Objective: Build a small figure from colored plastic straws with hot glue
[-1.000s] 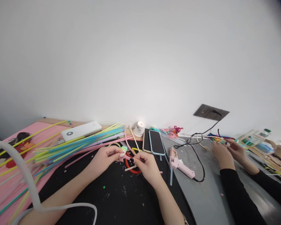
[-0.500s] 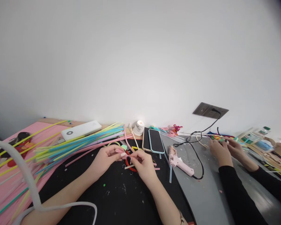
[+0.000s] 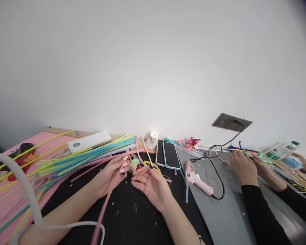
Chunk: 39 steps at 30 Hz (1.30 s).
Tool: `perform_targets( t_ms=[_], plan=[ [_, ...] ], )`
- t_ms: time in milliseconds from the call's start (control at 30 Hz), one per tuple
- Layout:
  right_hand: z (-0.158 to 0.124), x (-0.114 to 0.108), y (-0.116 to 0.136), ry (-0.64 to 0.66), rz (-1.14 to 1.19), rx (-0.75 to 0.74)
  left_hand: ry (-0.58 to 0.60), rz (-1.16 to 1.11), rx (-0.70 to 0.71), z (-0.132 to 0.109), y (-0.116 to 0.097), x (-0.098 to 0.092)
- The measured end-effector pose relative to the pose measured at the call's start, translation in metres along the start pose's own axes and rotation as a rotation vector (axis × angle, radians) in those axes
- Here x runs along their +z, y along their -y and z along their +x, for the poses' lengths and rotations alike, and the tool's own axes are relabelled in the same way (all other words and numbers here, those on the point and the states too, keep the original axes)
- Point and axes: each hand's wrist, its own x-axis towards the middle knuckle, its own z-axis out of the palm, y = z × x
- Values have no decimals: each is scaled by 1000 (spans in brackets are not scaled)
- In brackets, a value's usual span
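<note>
My left hand (image 3: 111,174) is closed on a long pink straw (image 3: 103,211) that runs from my fingers down toward the bottom edge. Just right of its fingertips a small beige piece with a green cap (image 3: 134,164) lies or is held; I cannot tell which. My right hand (image 3: 151,183) is turned palm up beside it, with loosely spread fingers and nothing in it. Both hands hover over a black mat (image 3: 132,217) littered with small scraps. A red ring is mostly hidden behind the hands.
A bundle of coloured straws (image 3: 84,157) fans out left, behind it a white power bank (image 3: 88,142). A lit candle (image 3: 152,139), two phones (image 3: 170,154) and a corded pink glue gun (image 3: 197,179) lie to the right. A co-worker's hands (image 3: 244,168) work at far right. A white tube (image 3: 28,197) crosses bottom left.
My hands have parted from a pinch over the red ring. The right hand has turned palm up and opened, and the left has lifted a long pink straw that now hangs downward.
</note>
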Motion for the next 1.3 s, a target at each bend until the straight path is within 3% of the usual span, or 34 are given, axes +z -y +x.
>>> perform_targets(
  t_ms=[67,167,300,433,767,933,1200,1300],
  plan=[
    [3,-5,0,-82,-8,-38,11,84,-52,-1,1,2],
    [9,-11,-8,-173,-209,-77,87,390,-119,-3,10,4],
    [12,-16,-18,-193,-592,-133,135,717,-136,-5,20,4],
    [10,-18,-12,-204,-764,-197,141,811,-110,-3,21,1],
    [10,-15,-3,-233,-614,-187,87,808,-157,-1,20,-2],
    [8,-17,4,-208,-642,-200,65,824,-82,-2,14,1],
    [6,-18,7,-176,-571,-146,146,892,-87,-2,17,0],
    [6,-18,8,-177,-564,-151,188,981,-13,-2,14,3]
  ],
)
